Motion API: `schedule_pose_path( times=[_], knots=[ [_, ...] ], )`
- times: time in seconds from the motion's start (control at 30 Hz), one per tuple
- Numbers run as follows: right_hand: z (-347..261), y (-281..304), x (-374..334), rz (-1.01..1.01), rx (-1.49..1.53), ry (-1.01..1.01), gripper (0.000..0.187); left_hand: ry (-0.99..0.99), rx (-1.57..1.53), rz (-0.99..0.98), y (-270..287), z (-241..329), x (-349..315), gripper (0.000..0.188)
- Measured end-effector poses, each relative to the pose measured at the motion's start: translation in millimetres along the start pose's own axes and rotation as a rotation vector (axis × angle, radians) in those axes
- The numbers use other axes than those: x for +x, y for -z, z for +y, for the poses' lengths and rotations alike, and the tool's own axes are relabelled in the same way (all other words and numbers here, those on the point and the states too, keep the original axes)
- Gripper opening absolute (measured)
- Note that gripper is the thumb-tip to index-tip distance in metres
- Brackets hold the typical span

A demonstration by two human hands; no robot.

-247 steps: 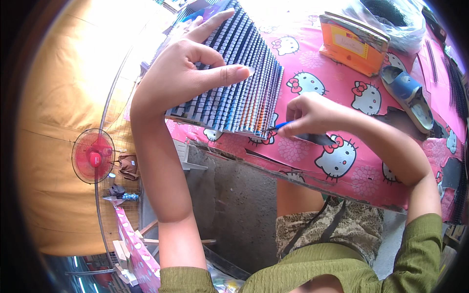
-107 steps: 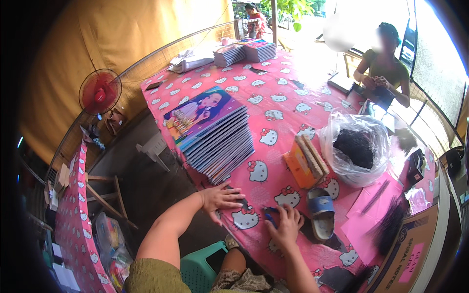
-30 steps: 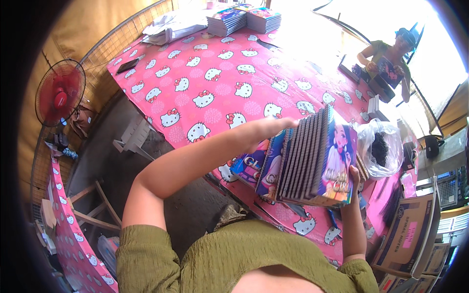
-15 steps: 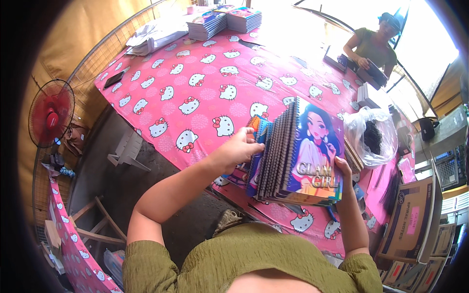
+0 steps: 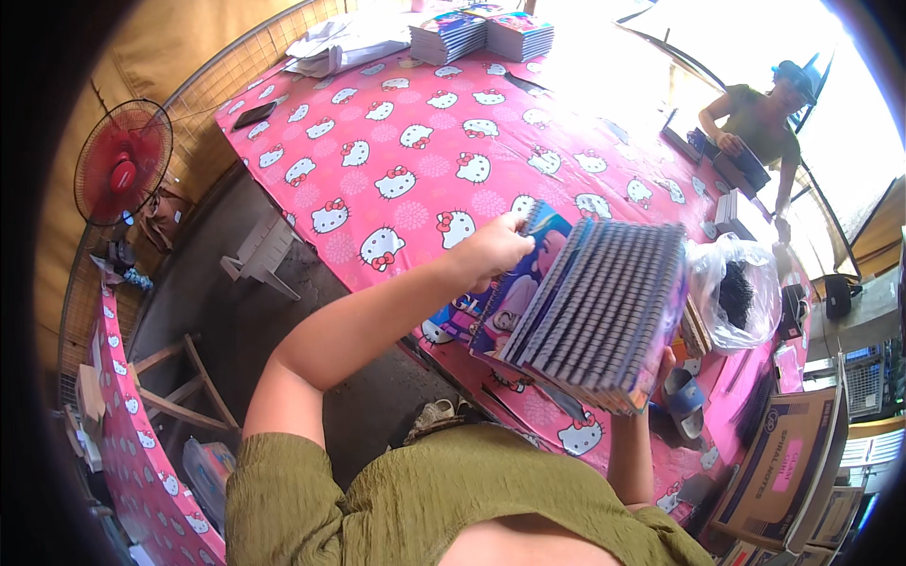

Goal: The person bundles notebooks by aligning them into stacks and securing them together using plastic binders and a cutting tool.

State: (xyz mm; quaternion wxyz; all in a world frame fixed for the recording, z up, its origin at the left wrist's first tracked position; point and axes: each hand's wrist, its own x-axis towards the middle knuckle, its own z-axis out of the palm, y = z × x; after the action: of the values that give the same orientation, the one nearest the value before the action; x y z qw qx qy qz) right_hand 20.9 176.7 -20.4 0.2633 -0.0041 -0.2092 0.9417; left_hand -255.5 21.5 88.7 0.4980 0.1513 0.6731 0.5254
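A thick bundle of spiral notebooks (image 5: 604,297) is held up over the pink table, its rows of dark coil bindings turned upward. At its left side, one notebook with a purple illustrated cover (image 5: 514,311) leans apart from the others. My left hand (image 5: 495,253) is closed on the upper edge of this notebook. On the bundle's right side my right hand (image 5: 666,366) grips from behind and below; most of its fingers are hidden by the notebooks. Beneath the left forearm, another colourful cover (image 5: 461,316) partly shows on the table.
Notebook stacks (image 5: 448,42) and white sheets (image 5: 344,47) lie at the table's far edge, with a phone (image 5: 255,115) at far left. A plastic bag of black coils (image 5: 736,292), a blue slipper (image 5: 684,404) and a carton (image 5: 779,462) are at right. Another person (image 5: 766,123) handles dark items across the table.
The bundle has tipped, so the front cover is turned away and the coils face up. My left hand has drawn one notebook apart at the left. My view has shifted slightly.
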Motion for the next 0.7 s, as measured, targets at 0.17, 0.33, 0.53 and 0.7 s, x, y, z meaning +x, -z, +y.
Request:
schedule_pose_path(
  times=[0.17,0.33,0.53,0.7],
  knots=[
    [-23,-9,-18,0.059,-0.050,0.158,0.060,0.069,-0.043,0.069,14,-10,8,0.025],
    [-64,-42,-12,0.127,-0.183,0.307,0.054,-0.023,-0.121,0.043,9,-9,6,0.027],
    [-35,-36,3,0.242,-0.244,0.247,0.048,-0.126,-0.220,-0.028,-29,24,-9,0.030],
    [-22,-20,5,0.256,-0.304,0.176,0.043,-0.361,0.017,-0.027,-69,50,-32,0.035]
  ],
)
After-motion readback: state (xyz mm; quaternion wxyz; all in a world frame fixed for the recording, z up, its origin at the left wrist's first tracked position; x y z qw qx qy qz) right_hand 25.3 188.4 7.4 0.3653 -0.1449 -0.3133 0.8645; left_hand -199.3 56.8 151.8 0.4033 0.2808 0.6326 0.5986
